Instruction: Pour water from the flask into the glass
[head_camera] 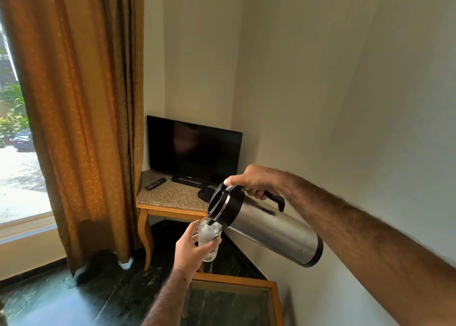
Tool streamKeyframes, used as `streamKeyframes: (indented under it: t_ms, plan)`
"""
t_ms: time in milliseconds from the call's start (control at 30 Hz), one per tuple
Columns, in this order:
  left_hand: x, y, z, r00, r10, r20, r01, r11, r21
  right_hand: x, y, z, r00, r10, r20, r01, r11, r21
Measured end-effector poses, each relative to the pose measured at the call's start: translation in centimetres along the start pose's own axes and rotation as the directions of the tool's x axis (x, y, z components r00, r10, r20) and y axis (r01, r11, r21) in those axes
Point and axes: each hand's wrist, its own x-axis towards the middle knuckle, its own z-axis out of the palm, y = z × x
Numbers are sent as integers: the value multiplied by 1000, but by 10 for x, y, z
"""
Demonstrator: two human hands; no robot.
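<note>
Pouring is underway at lower centre: the right hand grips the tipped flask, the left hand clasps the nearly full glass. Next, I judge, the flask should be righted before overflow.

We get strong daylight from the window at left, blown out w/ glare outside. The room's evenly lit, soft shadows on the wall. Wide-angle bends the edges; slight softness near the curtain bottom.

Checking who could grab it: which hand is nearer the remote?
Left. The left hand, holding the glass, is below and right of the remote; the right hand is farther right.
</note>
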Motion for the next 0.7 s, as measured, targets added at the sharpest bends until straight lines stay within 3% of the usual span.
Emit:
streamKeyframes:
  t_ms: [267, 467, 700]
  plan:
    - [4, -13, 6, 999, 18, -39, -16, 998, 59, -26, 27, 8, 993, 54, -104, -14, 935, 355]
    - [6, -31, 7, 998, -1, -62, 8, 993, 118, -34, 71, 41, 955, 191, -227, 13, 736, 676]
    - [-5, -74, 7, 994, -51, -100, 68, 983, 170, -35, 143, 108, 896, 238, -374, 203, 530, 823]
